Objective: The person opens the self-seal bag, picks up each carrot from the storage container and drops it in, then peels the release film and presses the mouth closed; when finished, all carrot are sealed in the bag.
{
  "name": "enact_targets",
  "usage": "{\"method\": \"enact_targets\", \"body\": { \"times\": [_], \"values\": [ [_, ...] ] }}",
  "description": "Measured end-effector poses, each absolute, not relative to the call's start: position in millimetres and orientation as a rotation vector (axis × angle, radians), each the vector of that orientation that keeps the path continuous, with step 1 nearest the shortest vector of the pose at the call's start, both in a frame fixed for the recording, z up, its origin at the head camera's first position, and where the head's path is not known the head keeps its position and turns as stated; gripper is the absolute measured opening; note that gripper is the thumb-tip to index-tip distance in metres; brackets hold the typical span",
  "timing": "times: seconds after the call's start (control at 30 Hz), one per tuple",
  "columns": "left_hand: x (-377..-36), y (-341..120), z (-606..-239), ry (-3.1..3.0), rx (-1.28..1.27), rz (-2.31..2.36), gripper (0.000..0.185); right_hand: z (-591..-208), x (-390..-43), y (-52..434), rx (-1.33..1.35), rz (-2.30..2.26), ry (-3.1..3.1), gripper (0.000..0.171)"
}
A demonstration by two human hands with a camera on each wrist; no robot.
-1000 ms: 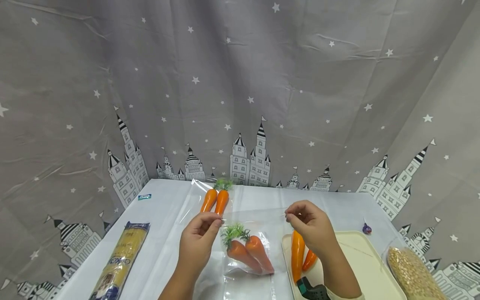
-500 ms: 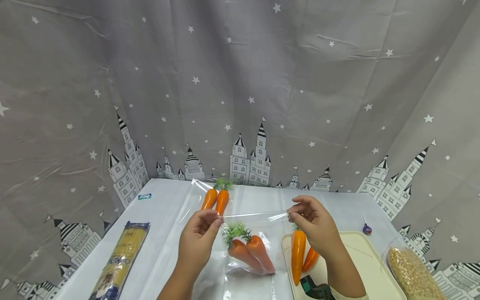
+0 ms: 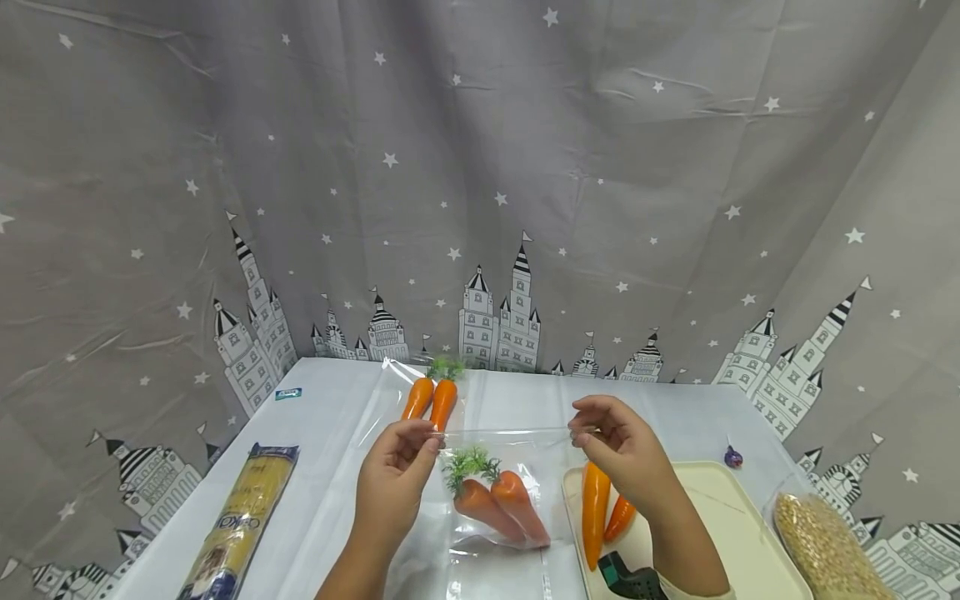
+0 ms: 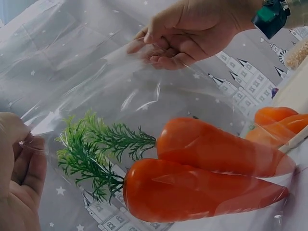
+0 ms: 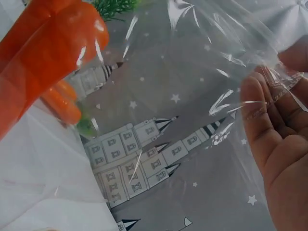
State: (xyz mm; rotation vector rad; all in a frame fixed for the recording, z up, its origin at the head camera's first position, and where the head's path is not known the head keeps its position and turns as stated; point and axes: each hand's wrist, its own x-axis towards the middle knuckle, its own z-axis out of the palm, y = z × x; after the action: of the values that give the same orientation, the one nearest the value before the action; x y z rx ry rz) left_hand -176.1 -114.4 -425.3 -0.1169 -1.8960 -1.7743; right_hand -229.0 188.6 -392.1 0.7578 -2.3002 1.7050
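From my head view, my left hand and my right hand each pinch one top corner of a clear plastic bag, stretching its mouth between them above the white table; two toy carrots lie inside the bag at its bottom. Behind it a second bagged pair of carrots lies near the curtain, a cream tray at my right holds two more carrots, a pack of spaghetti lies at my left, and a bag of grain sits at the far right. At my left wrist, my thumb and fingers clamp the film's edge, the green tops just beside them — the carrots fill the lower frame. At my right wrist, my fingertips pinch the crinkled bag rim, the carrots at upper left.
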Motion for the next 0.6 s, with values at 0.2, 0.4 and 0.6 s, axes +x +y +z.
{"method": "enact_targets", "body": {
  "times": [0.2,0.4,0.6],
  "values": [
    [-174.5,-111.5,-424.7,-1.872,-0.146,-1.787,0.021,-388.8,-224.2,185.1,0.842,1.697,-2.314,0.040],
    [-173.7,-108.6,-424.9,-1.872,-0.135,-1.769,0.021,-372.2,-211.6,174.5,0.751,1.420,-2.398,0.040],
    [-171.6,-107.4,-423.2,-1.884,-0.123,-1.744,0.020,-340.4,-193.3,140.5,0.835,0.944,-2.397,0.038]
  ]
}}
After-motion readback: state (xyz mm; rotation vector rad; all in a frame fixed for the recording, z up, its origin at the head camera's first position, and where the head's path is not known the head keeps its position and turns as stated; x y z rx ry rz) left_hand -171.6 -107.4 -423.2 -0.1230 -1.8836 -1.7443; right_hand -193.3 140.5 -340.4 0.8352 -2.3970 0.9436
